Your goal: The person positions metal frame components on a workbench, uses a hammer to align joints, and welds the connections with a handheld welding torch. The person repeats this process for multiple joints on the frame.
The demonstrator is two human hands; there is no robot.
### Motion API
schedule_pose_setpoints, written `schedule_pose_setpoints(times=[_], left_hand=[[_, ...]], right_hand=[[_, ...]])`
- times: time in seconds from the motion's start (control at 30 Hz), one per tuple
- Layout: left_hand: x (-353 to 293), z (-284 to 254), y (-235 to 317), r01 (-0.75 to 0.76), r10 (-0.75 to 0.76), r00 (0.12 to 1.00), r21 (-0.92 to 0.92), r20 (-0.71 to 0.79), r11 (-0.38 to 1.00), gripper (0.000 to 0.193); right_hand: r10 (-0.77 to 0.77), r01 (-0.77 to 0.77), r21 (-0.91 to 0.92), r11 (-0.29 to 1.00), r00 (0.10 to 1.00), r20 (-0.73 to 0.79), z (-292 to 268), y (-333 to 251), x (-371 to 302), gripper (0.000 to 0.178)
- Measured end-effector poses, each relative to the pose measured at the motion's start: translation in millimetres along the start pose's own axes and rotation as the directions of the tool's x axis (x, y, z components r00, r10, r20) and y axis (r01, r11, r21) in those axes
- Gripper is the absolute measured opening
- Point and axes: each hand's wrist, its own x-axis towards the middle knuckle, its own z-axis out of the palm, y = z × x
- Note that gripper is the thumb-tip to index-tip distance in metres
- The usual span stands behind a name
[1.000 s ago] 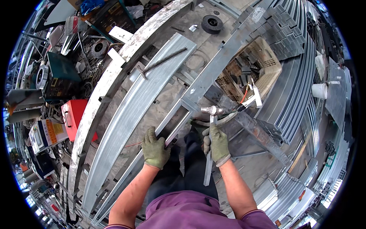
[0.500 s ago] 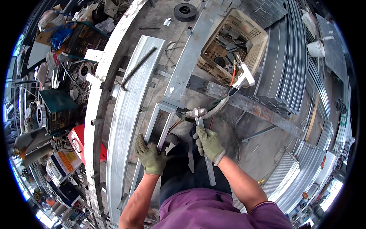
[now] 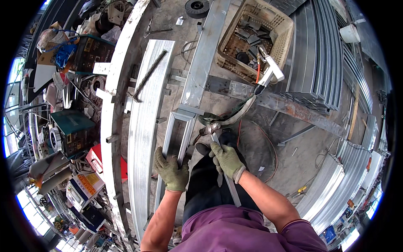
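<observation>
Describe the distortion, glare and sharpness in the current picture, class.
In the head view, the long pale beam looks curved; head view, lower left: windows wash out white, with bluish fringing along the picture's edge; head view, centre: the right hand looks reasonably sharp.

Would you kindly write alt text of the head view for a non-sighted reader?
A gloved right hand grips a hammer while the gloved left hand rests on a narrow metal frame. Beyond are a plastic crate of small pieces and stacked metal profiles.
</observation>
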Motion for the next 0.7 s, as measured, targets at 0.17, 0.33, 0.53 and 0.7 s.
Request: schedule_pose_setpoints(times=[0.17,0.33,0.53,0.7], left_hand=[[-1.0,0.2,0.0,0.021,-0.021,1.000,0.014,0.000,1.000,0.043],[0.4,0.9,6.3,0.080,-0.080,0.997,0.020,0.008,0.997,0.041],[-3.4,3.5,2.9,0.104,-0.105,0.994,0.059,0.024,0.993,0.039],[-3.6,0.4,4.6,0.139,-0.140,0.989,0.033,0.040,0.990,0.035]], right_hand=[[-0.032,0.032,0.045,0.998,0.999,0.019,0.3,-5.1,-4.2,0.056],[-0.146,0.145,0.048,0.988,0.989,0.027,2.0,-14.9,-3.2,0.054],[-0.183,0.180,-0.085,0.980,0.983,-0.030,-6.9,-36.1,-16.0,0.052],[-0.294,0.273,-0.278,0.921,0.955,-0.035,-8.5,-46.8,-31.8,0.046]])
